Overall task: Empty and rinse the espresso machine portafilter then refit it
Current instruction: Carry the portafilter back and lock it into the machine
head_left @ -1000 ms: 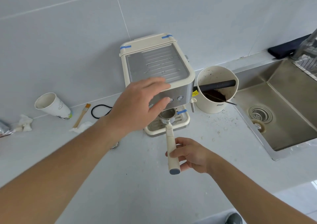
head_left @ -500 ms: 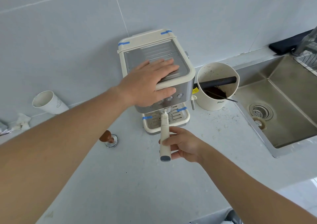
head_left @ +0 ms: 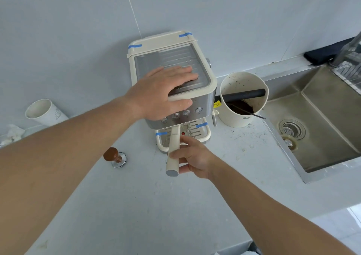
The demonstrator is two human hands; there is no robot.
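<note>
A cream and steel espresso machine (head_left: 203, 98) stands against the tiled wall. My left hand (head_left: 164, 90) lies flat on its top, fingers spread, thumb over the front edge. The portafilter (head_left: 173, 145) has a long cream handle that sticks out toward me from under the machine's front; its basket end is hidden beneath the machine, above the drip tray (head_left: 201, 135). My right hand (head_left: 191, 157) grips that handle near its lower half.
A cream knock box (head_left: 242, 100) with a black bar and dark grounds stands right of the machine. The steel sink (head_left: 320, 124) lies further right. A brown-topped tamper (head_left: 115, 157) sits on the counter at left; a paper cup (head_left: 45, 112) leans further left. Coffee specks dot the counter.
My left hand moved from the machine's front onto its top and pressed flat. My right hand pushed the portafilter in, so its basket, visible before, is now hidden under the machine.
</note>
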